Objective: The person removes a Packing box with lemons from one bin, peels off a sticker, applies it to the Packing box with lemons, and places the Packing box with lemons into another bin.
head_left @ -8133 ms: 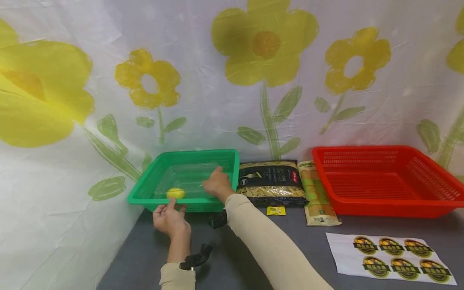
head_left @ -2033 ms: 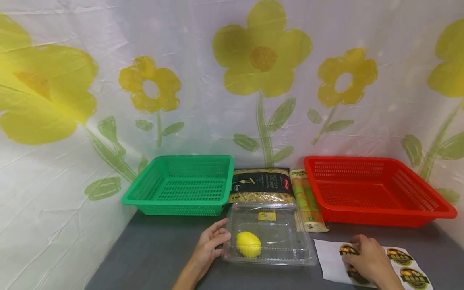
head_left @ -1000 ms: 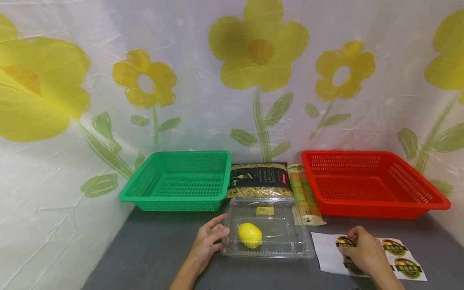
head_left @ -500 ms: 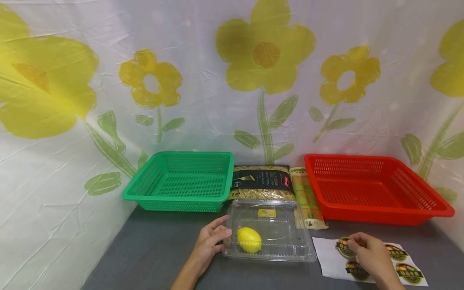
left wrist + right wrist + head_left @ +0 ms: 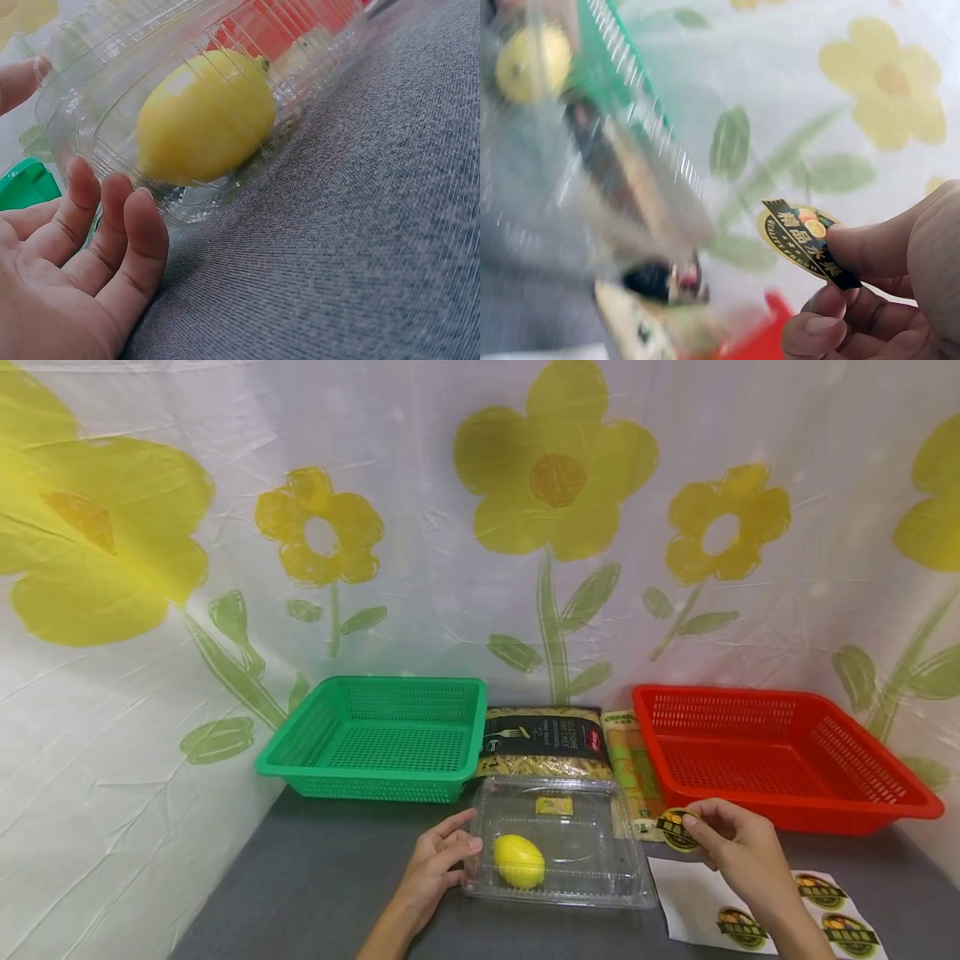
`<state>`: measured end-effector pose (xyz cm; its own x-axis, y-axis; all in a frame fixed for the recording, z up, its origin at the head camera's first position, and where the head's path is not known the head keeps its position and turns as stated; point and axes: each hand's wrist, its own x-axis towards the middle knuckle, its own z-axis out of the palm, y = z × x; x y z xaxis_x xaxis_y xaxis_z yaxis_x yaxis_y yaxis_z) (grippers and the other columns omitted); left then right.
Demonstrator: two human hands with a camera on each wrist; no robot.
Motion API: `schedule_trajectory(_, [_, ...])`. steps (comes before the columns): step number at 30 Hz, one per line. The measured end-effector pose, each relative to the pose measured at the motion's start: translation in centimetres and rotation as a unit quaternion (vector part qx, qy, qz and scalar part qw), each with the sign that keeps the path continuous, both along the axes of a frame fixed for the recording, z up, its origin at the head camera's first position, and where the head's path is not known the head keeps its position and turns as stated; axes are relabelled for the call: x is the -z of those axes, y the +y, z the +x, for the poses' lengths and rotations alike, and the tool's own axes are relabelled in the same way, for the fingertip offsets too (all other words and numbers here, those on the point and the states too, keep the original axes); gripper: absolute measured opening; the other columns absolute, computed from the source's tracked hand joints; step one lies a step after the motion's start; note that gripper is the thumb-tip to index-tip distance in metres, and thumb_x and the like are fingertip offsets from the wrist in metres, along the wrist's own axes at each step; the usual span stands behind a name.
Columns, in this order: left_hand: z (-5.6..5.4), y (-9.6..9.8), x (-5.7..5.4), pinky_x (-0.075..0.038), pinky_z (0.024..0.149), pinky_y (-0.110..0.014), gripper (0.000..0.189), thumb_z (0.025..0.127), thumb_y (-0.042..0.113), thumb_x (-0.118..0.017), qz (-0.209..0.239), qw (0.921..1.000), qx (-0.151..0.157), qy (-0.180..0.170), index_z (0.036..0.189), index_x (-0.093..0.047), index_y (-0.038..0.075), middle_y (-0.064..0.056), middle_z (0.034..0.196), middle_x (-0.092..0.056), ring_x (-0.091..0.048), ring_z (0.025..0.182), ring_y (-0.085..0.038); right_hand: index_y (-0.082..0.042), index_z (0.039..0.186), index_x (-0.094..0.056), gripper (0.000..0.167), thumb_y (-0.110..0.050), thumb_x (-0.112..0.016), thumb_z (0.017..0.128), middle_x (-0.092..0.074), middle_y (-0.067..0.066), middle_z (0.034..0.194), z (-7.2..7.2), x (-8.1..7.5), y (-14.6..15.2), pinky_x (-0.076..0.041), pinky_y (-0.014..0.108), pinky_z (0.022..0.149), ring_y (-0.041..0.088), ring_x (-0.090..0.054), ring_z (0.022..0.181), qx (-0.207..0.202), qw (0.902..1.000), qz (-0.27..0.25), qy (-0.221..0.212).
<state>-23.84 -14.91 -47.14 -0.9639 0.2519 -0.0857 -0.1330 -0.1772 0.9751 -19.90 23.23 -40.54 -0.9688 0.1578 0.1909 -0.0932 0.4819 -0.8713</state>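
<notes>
A clear plastic clamshell box (image 5: pixel 577 852) lies on the table with a lemon (image 5: pixel 519 862) inside near its left front corner. My left hand (image 5: pixel 435 864) rests its fingertips against the box's left edge, fingers loosely bent. In the left wrist view the lemon (image 5: pixel 210 116) shows through the ribbed wall, right beside the fingertips. My right hand (image 5: pixel 742 852) pinches an oval black-and-gold sticker (image 5: pixel 677 830) between thumb and fingers, above the sticker sheet's far edge. Its printed face (image 5: pixel 799 240) shows in the right wrist view. The white sticker sheet (image 5: pixel 686 897) lies below, several stickers on it, partly hidden by the right arm.
A green basket (image 5: pixel 367 787) stands at the back left, a red basket (image 5: pixel 795 814) at the back right. Between them lie a pasta bag (image 5: pixel 543 735) and a long green-and-orange packet (image 5: pixel 626 760). A small yellow packet (image 5: pixel 553 806) shows through the clear box.
The lemon and box have moved from the green basket to the table. The right hand has peeled a sticker off the sheet and lifted it up and left; the left hand stays at the box.
</notes>
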Motion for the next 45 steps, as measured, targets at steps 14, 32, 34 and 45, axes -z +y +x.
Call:
schedule_trajectory(14, [-0.2,0.2,0.1,-0.051,0.066,-0.031,0.069,0.096,0.019,-0.067,0.001,1.0,0.003,0.001,0.154,-0.036,-0.001,0.005,0.08,-0.061,-0.058,0.068,-0.012,-0.001,0.097,-0.072,0.006,-0.005,-0.072,0.092,-0.067,0.008,0.08,-3.0,-1.8,-6.8,-0.05,0.027,0.053,0.016,-0.055,0.065,-0.112,0.9934,0.003,0.023])
schedule_trajectory(32, [0.1,0.0,0.7,-0.058,0.061,-0.032,0.071,0.095,0.016,-0.068,0.044,0.9989,0.01,-0.014,0.153,-0.033,-0.003,0.005,0.078,-0.061,-0.056,0.063,-0.011,0.001,0.092,-0.074,0.004,-0.001,-0.075,0.088,-0.071,0.007,0.082,-5.5,-0.3,-11.0,-0.047,0.024,0.057,0.015,-0.058,0.068,-0.187,0.981,0.007,0.049])
schedule_trajectory(34, [0.1,0.0,0.6,-0.059,0.061,-0.033,0.071,0.095,0.015,-0.069,0.046,0.9988,0.012,-0.012,0.153,-0.034,-0.003,0.005,0.078,-0.061,-0.056,0.063,-0.011,0.0,0.092,-0.074,0.004,0.0,-0.075,0.088,-0.071,0.006,0.082,-5.6,0.0,-11.1,-0.048,0.024,0.058,0.015,-0.059,0.069,-0.184,0.9817,0.011,0.046])
schedule_trajectory(45, [0.2,0.0,0.1,-0.06,0.061,-0.033,0.07,0.094,0.012,-0.068,0.048,0.9987,0.014,-0.005,0.153,-0.034,-0.003,0.004,0.082,-0.061,-0.056,0.063,-0.011,-0.007,0.087,-0.076,0.008,0.0,-0.078,0.085,-0.068,-0.002,0.076,-6.0,0.7,-11.4,-0.048,0.025,0.059,0.014,-0.057,0.067,-0.162,0.9831,0.064,0.055])
